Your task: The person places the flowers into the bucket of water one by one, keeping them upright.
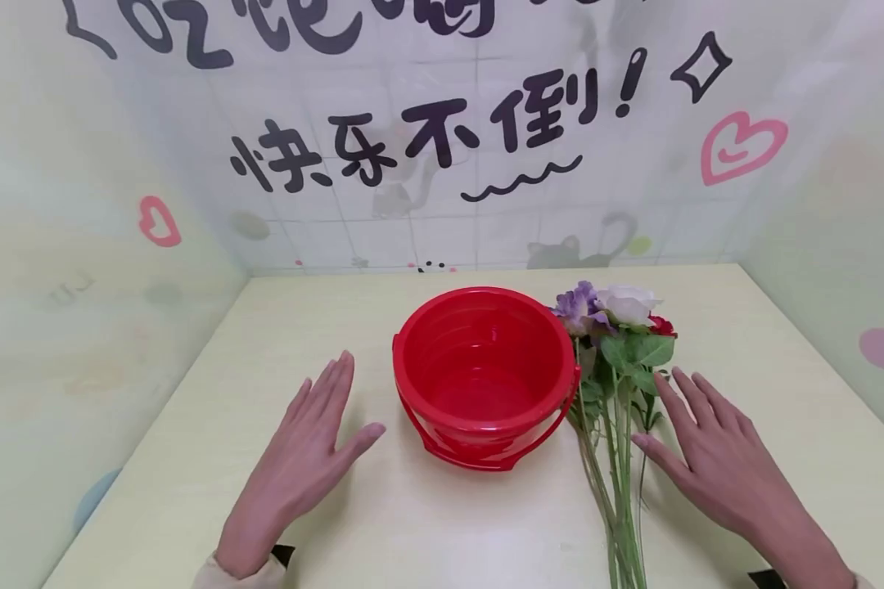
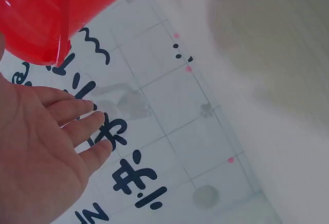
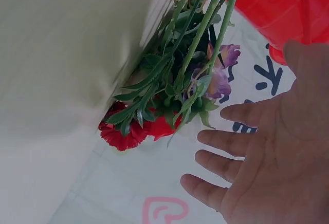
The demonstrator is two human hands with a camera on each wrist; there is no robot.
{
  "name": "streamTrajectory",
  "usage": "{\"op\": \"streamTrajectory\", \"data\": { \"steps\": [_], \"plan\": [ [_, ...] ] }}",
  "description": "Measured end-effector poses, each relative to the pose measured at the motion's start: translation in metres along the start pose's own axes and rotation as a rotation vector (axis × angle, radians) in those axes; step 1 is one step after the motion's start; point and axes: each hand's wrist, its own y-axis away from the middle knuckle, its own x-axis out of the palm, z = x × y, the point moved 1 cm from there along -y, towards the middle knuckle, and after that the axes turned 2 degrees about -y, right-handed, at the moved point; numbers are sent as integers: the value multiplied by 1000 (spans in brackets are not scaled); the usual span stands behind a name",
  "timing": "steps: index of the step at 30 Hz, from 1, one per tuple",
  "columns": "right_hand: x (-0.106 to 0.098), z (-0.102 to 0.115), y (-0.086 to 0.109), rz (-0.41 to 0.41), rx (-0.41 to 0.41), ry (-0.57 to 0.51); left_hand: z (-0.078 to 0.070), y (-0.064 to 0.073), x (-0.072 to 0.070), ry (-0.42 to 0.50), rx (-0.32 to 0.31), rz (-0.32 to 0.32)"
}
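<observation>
A red plastic bucket point(image 1: 486, 446) with its handle hanging down at the front stands mid-table. Against its right side lies a bunch of flowers point(image 1: 619, 409), purple, pale and red blooms at the back, green stems running toward the front edge. My left hand point(image 1: 305, 450) is held apart from the bucket on its left, fingers straight, thumb spread, holding nothing. To the right of the stems is my right hand point(image 1: 722, 466), also with straight fingers and nothing held; whether it touches the leaves I cannot tell. The right wrist view shows red blooms point(image 3: 126, 134) under the leaves.
The pale wooden table point(image 1: 265, 352) is bounded by printed white cloth walls on the left, back and right. Black lettering and a pink heart point(image 1: 742, 149) mark the back wall. A blue shape point(image 1: 94, 501) shows at the table's left edge.
</observation>
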Motion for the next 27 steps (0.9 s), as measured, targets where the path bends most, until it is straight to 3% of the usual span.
{"op": "streamTrajectory", "data": {
  "steps": [9, 15, 20, 27],
  "plan": [
    [2, 4, -3, 1, -5, -11, -18, -17, 2, 167, 89, -55],
    [3, 7, -4, 0, -10, 4, -34, -26, 3, 291, 88, -95],
    [4, 9, -7, -31, -33, 38, -40, -30, 5, 296, 99, -113],
    [7, 16, -20, -146, -95, 43, -41, -29, 2, 267, 76, -117]
  ]
}}
